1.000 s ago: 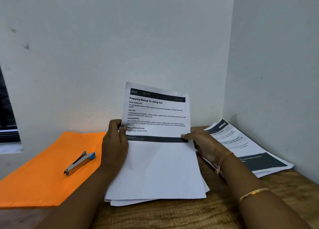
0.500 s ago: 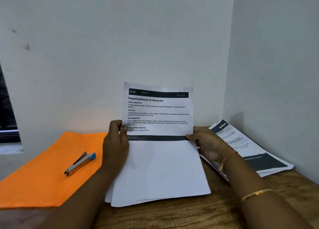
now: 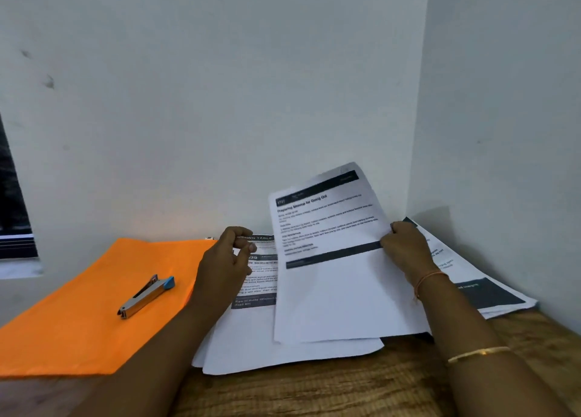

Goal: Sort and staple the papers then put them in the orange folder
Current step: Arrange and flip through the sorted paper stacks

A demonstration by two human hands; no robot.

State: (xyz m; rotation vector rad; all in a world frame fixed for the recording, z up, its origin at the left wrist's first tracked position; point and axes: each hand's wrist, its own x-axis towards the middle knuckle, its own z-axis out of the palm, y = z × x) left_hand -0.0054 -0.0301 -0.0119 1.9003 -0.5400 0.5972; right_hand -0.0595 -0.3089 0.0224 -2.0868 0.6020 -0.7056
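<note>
One orange folder (image 3: 78, 331), one stapler (image 3: 146, 295), one lifted sheet (image 3: 330, 291), two paper stacks (image 3: 267, 347).

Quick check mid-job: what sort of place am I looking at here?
Probably an office or study desk corner: a wooden table set against plain white walls, an orange folder with a stapler lying on it, and stacks of printed papers.

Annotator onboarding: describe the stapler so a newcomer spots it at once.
Start at the wooden table, then the orange folder flat on its left side. The stapler lies on that folder. Unlike the papers nearby, it is slim, silver metal with a blue cap.
</note>
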